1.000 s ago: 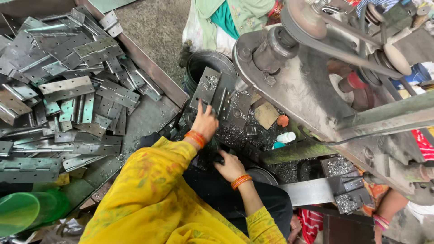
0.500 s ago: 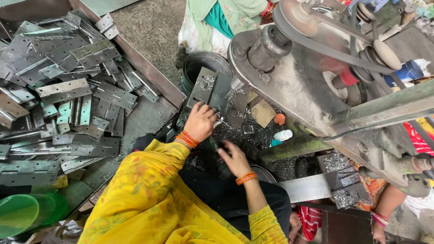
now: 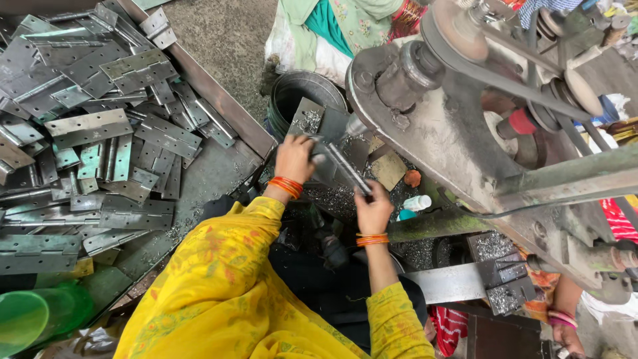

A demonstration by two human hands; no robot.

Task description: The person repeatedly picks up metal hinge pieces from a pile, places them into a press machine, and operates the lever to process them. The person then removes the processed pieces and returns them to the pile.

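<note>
Both hands have closed on a flat metal hinge plate (image 3: pixel 342 166): left hand (image 3: pixel 294 158) grips one end, right hand (image 3: pixel 373 211) the other. Stiff, thin, probably sharp-edged; best held by its ends.

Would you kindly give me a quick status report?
Left hand and right hand both grip one metal hinge. Hinge held under belt-driven machine. Nothing blocking.

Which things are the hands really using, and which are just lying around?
In use:
left hand and right hand, both holding the metal hinge
belt-driven machine, right in front of the hinge

Lying about:
pile of hinges in the tray
green plastic cup
small white bottle
round metal bucket
</note>
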